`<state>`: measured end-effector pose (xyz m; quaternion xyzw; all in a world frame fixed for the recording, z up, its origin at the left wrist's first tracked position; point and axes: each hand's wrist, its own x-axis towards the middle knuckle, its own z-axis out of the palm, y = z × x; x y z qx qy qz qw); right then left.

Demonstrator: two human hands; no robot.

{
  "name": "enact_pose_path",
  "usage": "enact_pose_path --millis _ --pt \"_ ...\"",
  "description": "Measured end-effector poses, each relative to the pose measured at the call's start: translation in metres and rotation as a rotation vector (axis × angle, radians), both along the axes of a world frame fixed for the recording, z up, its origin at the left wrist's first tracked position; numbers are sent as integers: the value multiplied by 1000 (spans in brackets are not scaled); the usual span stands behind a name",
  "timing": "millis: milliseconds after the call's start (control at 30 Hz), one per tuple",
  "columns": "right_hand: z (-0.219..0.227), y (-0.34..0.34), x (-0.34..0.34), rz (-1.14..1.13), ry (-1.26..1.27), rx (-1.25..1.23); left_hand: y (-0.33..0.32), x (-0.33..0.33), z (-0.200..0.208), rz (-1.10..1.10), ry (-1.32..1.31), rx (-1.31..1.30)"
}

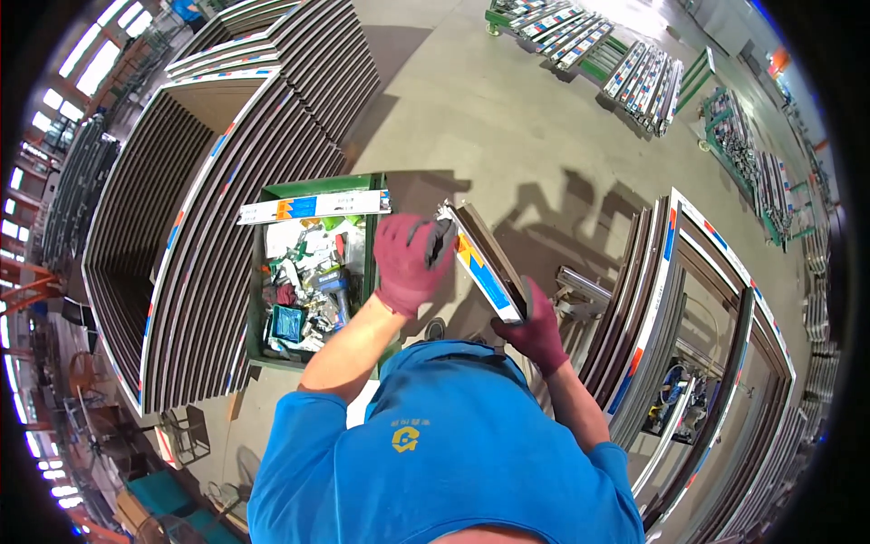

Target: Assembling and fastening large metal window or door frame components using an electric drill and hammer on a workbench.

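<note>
Both my hands wear maroon work gloves with dark grey on them. My right hand (536, 332) grips the near end of a short frame profile (489, 263), dark brown on one face and covered with white, blue and orange film on another. The profile slants up and to the left. At its far end my left hand (412, 261) is closed, fingers curled; what they pinch, if anything, is hidden. Left of that hand stands a green bin (317, 354) of small parts and tools. A second film-covered profile (313, 207) lies across its far part.
Tall stacks of dark window frames (227, 172) stand at the left. More frames (671, 272) lean upright close on my right, with a box of tools (680, 403) behind their bars. Farther off, green carts (598, 68) carry bundles of profiles over the concrete floor (435, 109).
</note>
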<state>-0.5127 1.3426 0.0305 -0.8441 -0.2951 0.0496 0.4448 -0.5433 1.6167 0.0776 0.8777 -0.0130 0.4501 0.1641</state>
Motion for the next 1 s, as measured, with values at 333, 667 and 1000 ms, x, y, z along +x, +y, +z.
enact_pose_path --millis 333,667,1000 --pt "-19 -3 9 -138 142 -137 -51 -32 -14 -232 246 -512" --pt "54 58 39 295 29 -79 -37 4 -61 -332 169 -1933" --pt "-20 -31 10 185 -4 -401 72 -15 -26 -289 -252 -1599"
